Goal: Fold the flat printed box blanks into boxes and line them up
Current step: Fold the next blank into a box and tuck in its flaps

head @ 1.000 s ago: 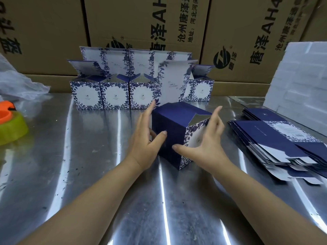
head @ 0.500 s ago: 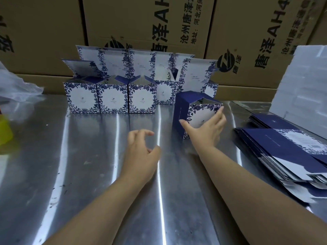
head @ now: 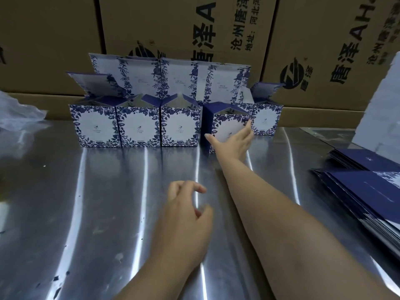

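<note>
Three folded boxes (head: pixel 138 128) line up at the back of the steel table (head: pixel 86 202), a fourth box (head: pixel 225 124) just beside them.
My right hand (head: pixel 234 144) presses straight fingers on its front face; my left hand (head: pixel 186 217) hovers loosely curled, holding nothing.

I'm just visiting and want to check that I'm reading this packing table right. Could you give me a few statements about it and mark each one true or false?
1. The right hand presses straight fingers against the printed front of a folded box. True.
2. The left hand holds a flat blank. False: it holds nothing and hangs above the metal table, fingers loosely curled.
3. The row of boxes has its lids shut. False: the lids stand open.
4. A stack of flat blanks lies on the table's right side. True.
</note>
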